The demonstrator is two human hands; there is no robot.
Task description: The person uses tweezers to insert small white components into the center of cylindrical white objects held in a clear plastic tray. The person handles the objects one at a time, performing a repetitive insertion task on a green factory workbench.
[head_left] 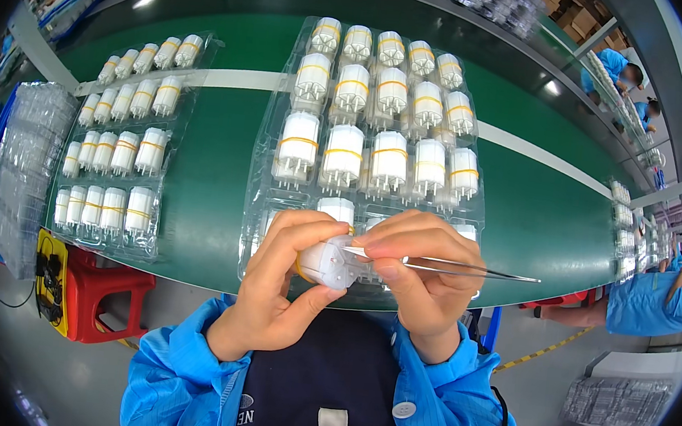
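Observation:
My left hand (274, 289) is closed round a white cylindrical plug-like part (326, 264), tilted so its pin end faces right, with a bit of yellow band showing at its side. In my right hand (429, 283) a pair of metal tweezers (475, 269) is pinched between thumb and fingers, its long end sticking out to the right. A small white tip points from the right fingers onto the pin end; whether it belongs to the tweezers I cannot tell. Just beyond my hands, a clear plastic tray (269, 153) holds rows of similar banded parts, pins toward me.
Another clear tray (164, 188) of white parts lies to the left on the green worktable (220, 144). Left of it stand stacked clear trays (28, 175). A red stool (107, 297) stands below the left edge. Co-workers in blue sit further along, one on the right (653, 300).

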